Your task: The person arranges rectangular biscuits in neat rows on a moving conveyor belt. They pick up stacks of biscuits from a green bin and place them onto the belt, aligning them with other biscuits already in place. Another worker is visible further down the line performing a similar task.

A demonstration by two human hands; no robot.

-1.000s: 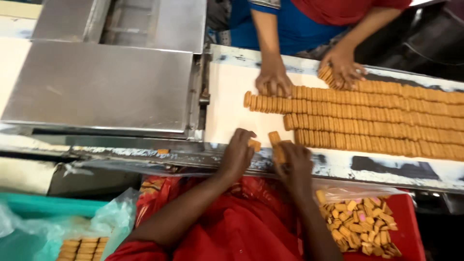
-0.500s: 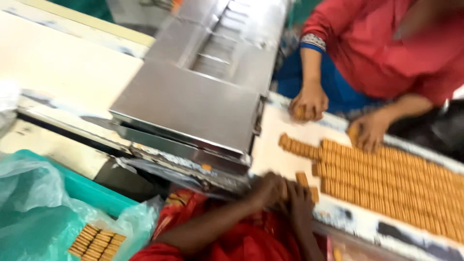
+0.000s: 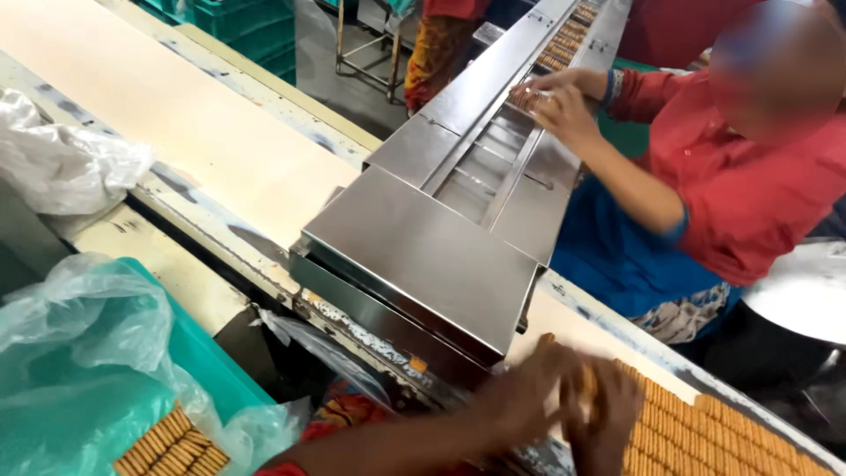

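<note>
Crumpled white plastic sheet [image 3: 66,163]: one, at 9 o'clock, lying at the far-left edge.
Teal plastic crate [image 3: 207,366]: one, at 7 o'clock, lined with a clear plastic bag [image 3: 84,353].
Stacked tan biscuits in the crate [image 3: 172,445]: several short rows on edge at the bottom of the bag; too tightly packed to count.
Cream conveyor belt [image 3: 176,123]: one, running from 10 o'clock down toward 4 o'clock.
Flat stainless-steel machine cover [image 3: 414,256]: one, at the centre, sitting across the belt, with two narrow steel channels [image 3: 493,150] leading away toward 1 o'clock.
Left hand [image 3: 529,388]: one, at 5 o'clock, blurred by motion, fingers curled around a short stack of tan biscuits [image 3: 586,388]; the exact number held cannot be told.
Right hand [image 3: 612,414]: one, just beside the left, pressed against the other end of the same stack, so both hands clasp it between them above the belt edge.
Rows of tan biscuits on the belt [image 3: 705,436]: many close rows at 4 o'clock, beginning right beside the hands.
Co-worker in a red top [image 3: 749,194]: one, at 2 o'clock, both hands [image 3: 555,97] on a small batch of biscuits at the steel channels.
Round grey metal vessel [image 3: 802,291]: one, at 3 o'clock.
</note>
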